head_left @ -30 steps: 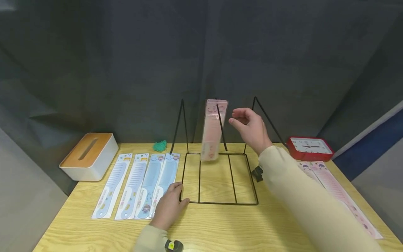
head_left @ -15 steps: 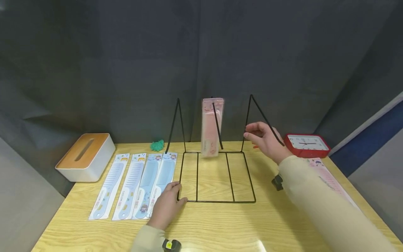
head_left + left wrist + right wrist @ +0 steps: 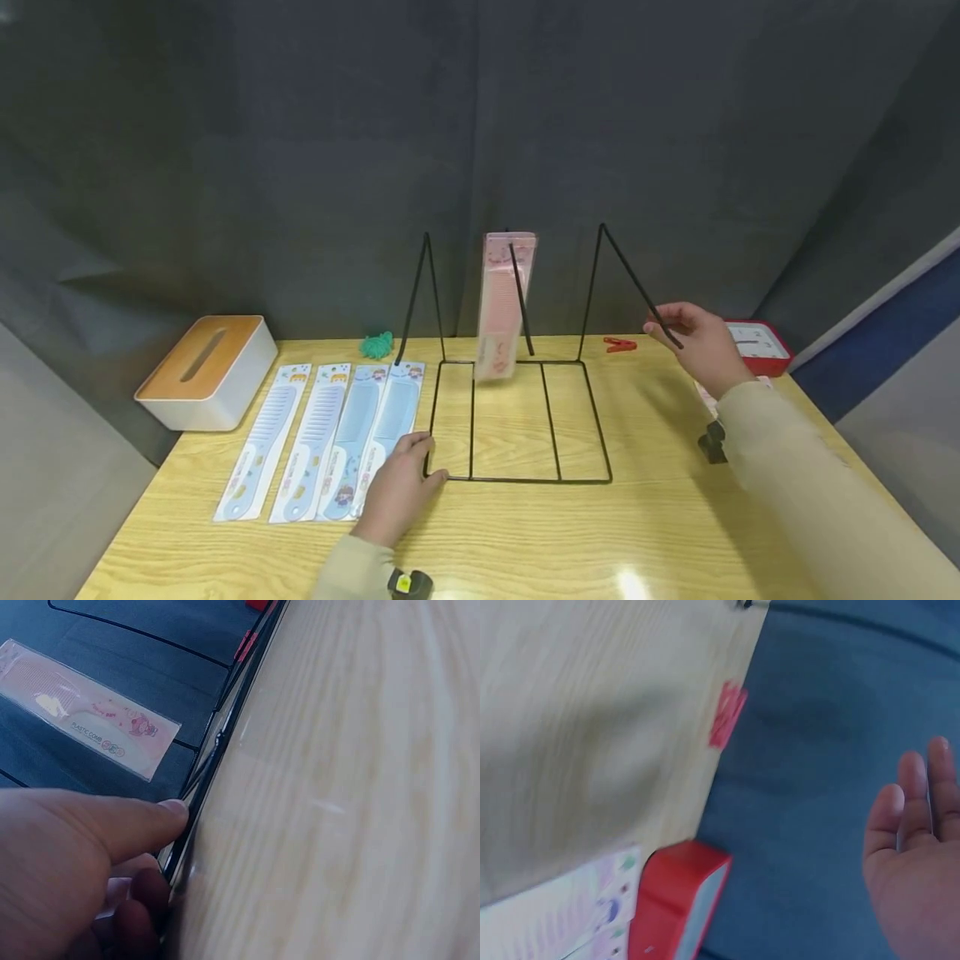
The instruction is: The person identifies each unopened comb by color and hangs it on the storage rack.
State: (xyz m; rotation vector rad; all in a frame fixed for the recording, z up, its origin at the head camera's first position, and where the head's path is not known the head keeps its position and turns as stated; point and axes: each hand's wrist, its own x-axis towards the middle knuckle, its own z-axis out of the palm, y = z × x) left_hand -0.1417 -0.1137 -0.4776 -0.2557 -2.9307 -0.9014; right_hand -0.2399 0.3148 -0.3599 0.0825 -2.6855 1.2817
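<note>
My left hand (image 3: pixel 397 483) grips the front left corner of a black wire display rack (image 3: pixel 525 481); the left wrist view shows its thumb on the wire and its fingers curled below. A packaged pink comb (image 3: pixel 497 308) hangs on the rack's middle hook, tilted a little. My right hand (image 3: pixel 701 346) holds nothing and hovers beyond the right hook, fingers relaxed in the right wrist view. Below it, packaged pink combs (image 3: pixel 562 919) lie on the table, mostly hidden by the sleeve in the head view. Several packaged blue combs (image 3: pixel 303 450) lie in a row left of the rack.
A white tissue box with a wooden lid (image 3: pixel 217 375) stands at the back left. A green tangle of string (image 3: pixel 377 345) lies behind the blue combs. At the back right are a red clothespin (image 3: pixel 620 344) and a red clock (image 3: pixel 765 346), partly covered by my right hand.
My right hand has moved away from the hanging pink comb, right and down past the right hook, uncovering the clothespin. The comb has swung and turned slightly. My left hand has kept its grip.
</note>
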